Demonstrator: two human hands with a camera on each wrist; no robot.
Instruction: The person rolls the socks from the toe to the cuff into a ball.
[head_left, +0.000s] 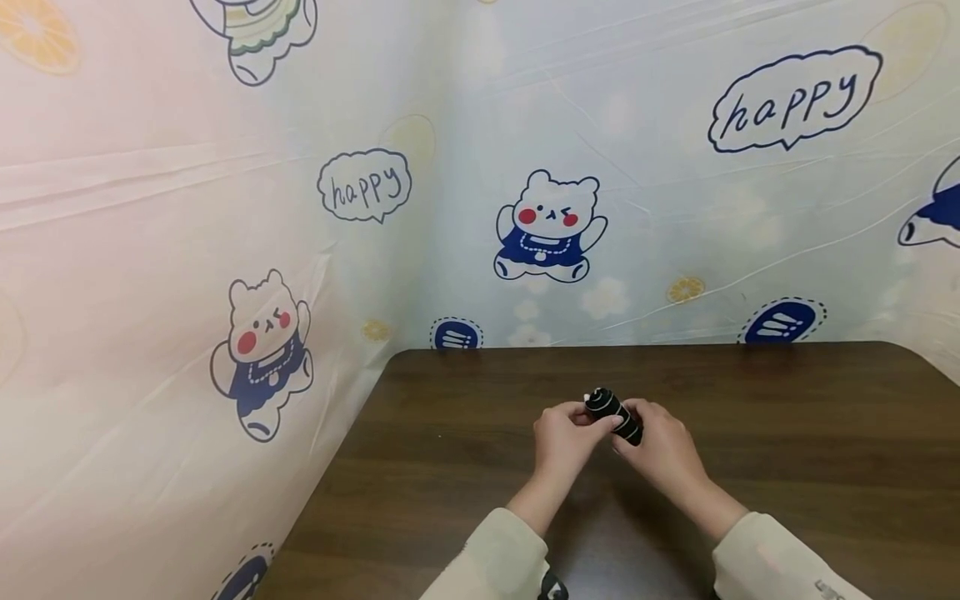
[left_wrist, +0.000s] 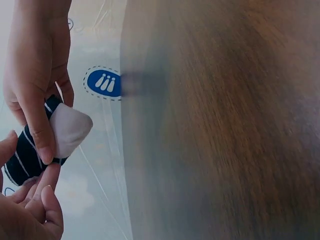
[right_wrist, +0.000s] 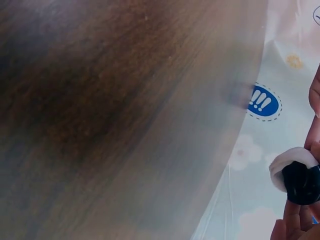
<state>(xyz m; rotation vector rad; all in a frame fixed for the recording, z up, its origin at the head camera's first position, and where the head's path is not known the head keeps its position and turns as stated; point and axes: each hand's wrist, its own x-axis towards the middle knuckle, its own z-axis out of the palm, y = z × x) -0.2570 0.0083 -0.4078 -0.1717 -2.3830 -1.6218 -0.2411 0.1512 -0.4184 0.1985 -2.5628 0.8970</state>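
As both hands come together over a dark wood table [head_left: 420,475], a person holds a tightly rolled striped cloth [head_left: 613,417] between them, toward the far half of the tabletop. The left hand [head_left: 564,437] pinches the roll from its side, thumb laid across the dark fabric, while the right hand [head_left: 667,450] grips it from the other, fingers at its upper edge and thumb near its lower end. The roll tilts, its coiled end turned up and to the left, thin pale stripes ringing its length. Seen from the left wrist, a white section [left_wrist: 72,130] of the cloth juts out beside the dark striped part; from the right wrist, a white fold wraps partly around a dark core. Pale sleeves [head_left: 491,560] cover both forearms, and a small black-and-white item [head_left: 553,586] shows at the left cuff. Behind the table hangs a pastel backdrop [head_left: 457,167] printed with white bears [head_left: 551,221] in blue tops, citrus slices [head_left: 686,289], blue ovals [head_left: 782,322] and speech bubbles [head_left: 797,98] reading "happy."
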